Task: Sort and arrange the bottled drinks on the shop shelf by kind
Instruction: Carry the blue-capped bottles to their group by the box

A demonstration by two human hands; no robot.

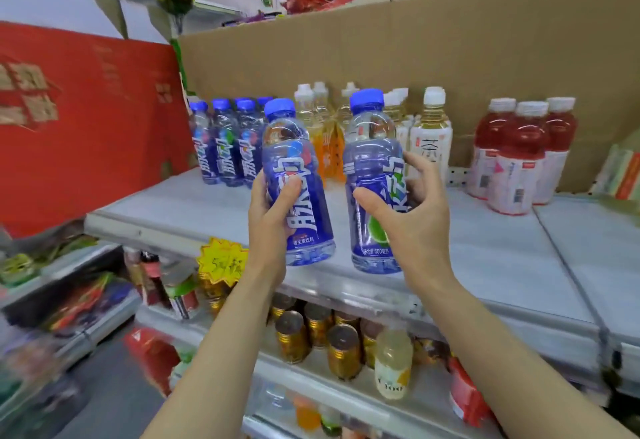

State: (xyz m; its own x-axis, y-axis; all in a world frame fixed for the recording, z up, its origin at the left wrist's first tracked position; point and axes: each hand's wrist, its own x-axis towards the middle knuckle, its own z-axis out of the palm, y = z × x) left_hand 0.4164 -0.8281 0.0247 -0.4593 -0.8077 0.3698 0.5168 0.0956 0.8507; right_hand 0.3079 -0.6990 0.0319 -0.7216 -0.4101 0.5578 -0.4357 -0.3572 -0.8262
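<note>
Left side's a smeary mess, the lower side shelves (65, 303) are so blurred I can't tell what's on them. The yellow starburst price tag (221, 260) has handwriting I can't read. The orange-labelled drink bottles (329, 153) are mostly hidden behind the two held blue ones. The red printed carton (86, 120) and the green-and-orange packet (621, 170) run off the edges.

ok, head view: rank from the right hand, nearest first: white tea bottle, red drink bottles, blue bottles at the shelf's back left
1. white tea bottle, just behind the right hand.
2. red drink bottles, off to its right.
3. blue bottles, back left, beyond the left hand.
</note>
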